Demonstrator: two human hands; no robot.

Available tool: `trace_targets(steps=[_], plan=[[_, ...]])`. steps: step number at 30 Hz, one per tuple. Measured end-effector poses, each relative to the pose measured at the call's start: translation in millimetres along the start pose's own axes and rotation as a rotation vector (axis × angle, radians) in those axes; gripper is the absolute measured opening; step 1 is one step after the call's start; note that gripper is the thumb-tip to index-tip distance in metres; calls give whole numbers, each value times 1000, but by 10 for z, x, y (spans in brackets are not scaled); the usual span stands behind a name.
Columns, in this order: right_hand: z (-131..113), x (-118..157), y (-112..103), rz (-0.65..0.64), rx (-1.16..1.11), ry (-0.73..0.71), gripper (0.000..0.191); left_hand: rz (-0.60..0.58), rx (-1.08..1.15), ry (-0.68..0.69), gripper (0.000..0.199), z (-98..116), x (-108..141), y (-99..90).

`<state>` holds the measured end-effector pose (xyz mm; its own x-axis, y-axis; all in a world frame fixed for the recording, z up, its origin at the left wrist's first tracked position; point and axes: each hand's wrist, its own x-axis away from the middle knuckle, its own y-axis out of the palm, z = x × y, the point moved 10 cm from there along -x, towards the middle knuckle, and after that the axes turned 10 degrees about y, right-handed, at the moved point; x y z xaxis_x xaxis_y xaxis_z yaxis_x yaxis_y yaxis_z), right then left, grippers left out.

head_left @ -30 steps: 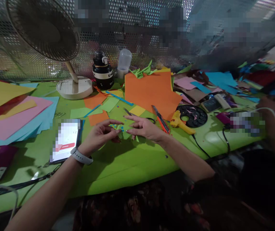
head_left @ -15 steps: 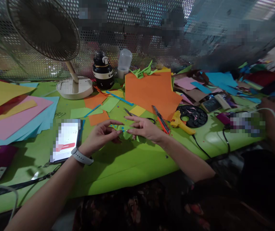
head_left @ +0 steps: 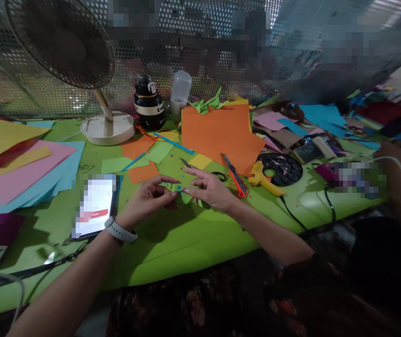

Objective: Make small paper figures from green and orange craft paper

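My left hand (head_left: 151, 195) is pinched on the edge of a small green paper piece (head_left: 185, 198) dotted with tiny blue bits. From the other side my right hand (head_left: 211, 188) pinches the same piece, thumb near a blue bit and index finger stretched out above. Much of the paper is hidden behind the fingers and blends with the green table (head_left: 186, 248). Just behind the hands lie scissors (head_left: 218, 176), partly covered by my right hand. To their right is a red utility knife (head_left: 235, 178).
A yellow glue gun (head_left: 265, 180) with its cord lies right, by a black round tray (head_left: 284, 169). A phone (head_left: 97, 206) is near my left wrist. Behind stand a fan (head_left: 107, 126), a black bottle (head_left: 149, 105) and orange sheets (head_left: 217, 128). Another person's arm (head_left: 398, 187) is far right.
The view has shifted very slightly. My right thumb has moved a little left towards the blue bit on the green paper; both hands otherwise keep their place.
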<state>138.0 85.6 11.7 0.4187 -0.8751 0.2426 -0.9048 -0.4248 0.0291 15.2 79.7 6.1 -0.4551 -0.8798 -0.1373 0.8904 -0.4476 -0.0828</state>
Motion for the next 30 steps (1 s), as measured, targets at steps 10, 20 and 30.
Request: trace_targets(steps=[10,20,30], plan=[[-21,13,1,23,13,-50,71,5,27,-7,35,-27,-1,11],[-59,50,28,-14,38,-51,72,38,57,-38,38,-15,0,20],[-13,21,20,1,30,-23,73,34,84,-40,39,-30,-4,38]])
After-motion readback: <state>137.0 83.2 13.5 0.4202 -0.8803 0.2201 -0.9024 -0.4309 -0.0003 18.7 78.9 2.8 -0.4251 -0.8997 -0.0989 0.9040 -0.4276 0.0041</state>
